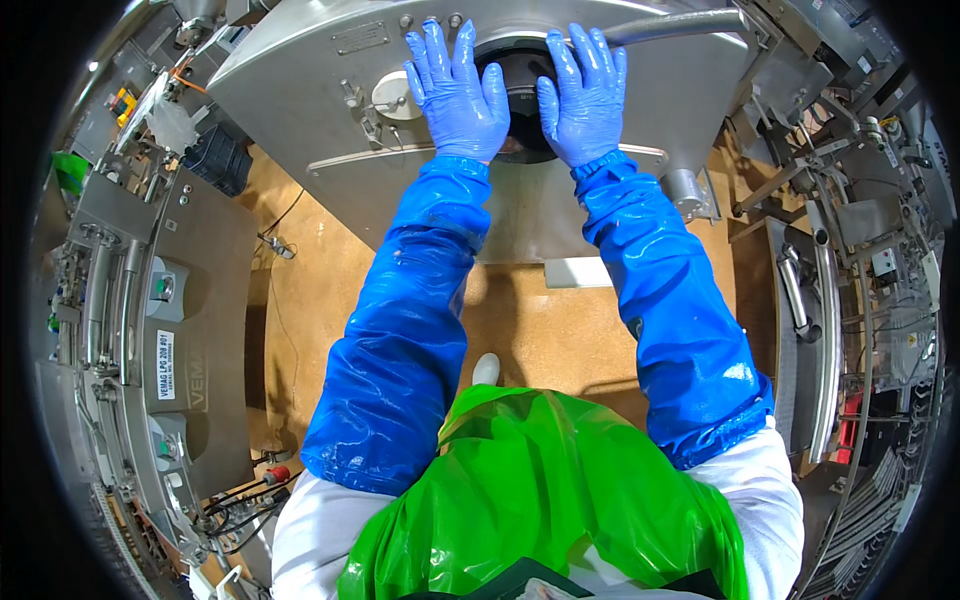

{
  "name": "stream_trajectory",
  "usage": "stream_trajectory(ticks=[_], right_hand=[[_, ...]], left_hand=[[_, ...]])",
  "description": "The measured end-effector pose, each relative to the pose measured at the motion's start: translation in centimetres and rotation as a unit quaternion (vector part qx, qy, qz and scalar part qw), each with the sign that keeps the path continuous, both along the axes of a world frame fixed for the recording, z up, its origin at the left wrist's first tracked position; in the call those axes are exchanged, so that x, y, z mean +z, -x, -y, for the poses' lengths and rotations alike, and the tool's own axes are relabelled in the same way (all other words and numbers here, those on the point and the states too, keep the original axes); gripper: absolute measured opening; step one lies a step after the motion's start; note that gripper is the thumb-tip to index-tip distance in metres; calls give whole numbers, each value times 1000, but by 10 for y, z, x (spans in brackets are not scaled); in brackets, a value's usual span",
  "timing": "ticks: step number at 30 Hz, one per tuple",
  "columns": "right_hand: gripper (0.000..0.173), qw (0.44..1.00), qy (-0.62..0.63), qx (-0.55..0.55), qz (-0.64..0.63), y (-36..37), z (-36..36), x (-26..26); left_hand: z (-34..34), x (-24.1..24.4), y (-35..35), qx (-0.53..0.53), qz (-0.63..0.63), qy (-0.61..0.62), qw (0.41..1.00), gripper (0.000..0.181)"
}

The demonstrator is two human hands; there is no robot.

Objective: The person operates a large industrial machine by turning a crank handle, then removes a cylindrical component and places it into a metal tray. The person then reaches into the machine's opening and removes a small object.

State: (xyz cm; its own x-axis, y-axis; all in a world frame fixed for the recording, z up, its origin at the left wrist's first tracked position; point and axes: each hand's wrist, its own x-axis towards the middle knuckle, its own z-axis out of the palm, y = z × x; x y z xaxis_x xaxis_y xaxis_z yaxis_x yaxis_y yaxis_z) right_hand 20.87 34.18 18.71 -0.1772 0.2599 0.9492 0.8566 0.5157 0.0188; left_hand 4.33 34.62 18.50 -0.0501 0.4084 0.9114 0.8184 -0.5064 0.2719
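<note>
My left hand (461, 105), in a blue disposable glove, is palm-down with its fingers spread and holds nothing. It is over the left edge of a round dark opening (523, 94) in a stainless-steel machine (281, 94). A white round cap (394, 96) on the machine is partly behind it. Across the opening, my right hand (589, 105) is also gloved, palm-down and empty, its thumb apart from the fingers. A metal bar handle (675, 27) runs right from near its fingertips. Whether either palm touches the steel is unclear. Blue sleeve covers reach both wrists.
At left stands a Vemag steel machine (210, 300) with cables (244, 510) by its foot. A dark plastic crate (217, 159) is behind it. Tubular steel frames (825, 337) line the right side. A white block (577, 273) is under the front machine, above tan flooring (337, 292).
</note>
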Motion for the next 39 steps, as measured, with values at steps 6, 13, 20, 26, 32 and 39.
stream_trajectory(ticks=[6,13,20,26,32,39], right_hand=[[57,999,4,48,18,4,-2,7],[46,996,-20,71,49,5,-18,15],[47,995,23,84,53,6,2,35],[34,994,15,96,46,16,-9,43],[39,997,15,48,54,23,-20,42],[28,995,-30,84,-51,-41,29,-3]], left_hand=[[-4,-1,1,-43,21,-36,998,57],[-18,6,-10,18,3,-87,996,53],[-8,30,1,-19,8,-40,999,54],[-22,20,-5,6,7,-85,996,51],[-23,22,-11,66,-31,-18,997,49],[37,30,44,-73,137,-86,984,38]])
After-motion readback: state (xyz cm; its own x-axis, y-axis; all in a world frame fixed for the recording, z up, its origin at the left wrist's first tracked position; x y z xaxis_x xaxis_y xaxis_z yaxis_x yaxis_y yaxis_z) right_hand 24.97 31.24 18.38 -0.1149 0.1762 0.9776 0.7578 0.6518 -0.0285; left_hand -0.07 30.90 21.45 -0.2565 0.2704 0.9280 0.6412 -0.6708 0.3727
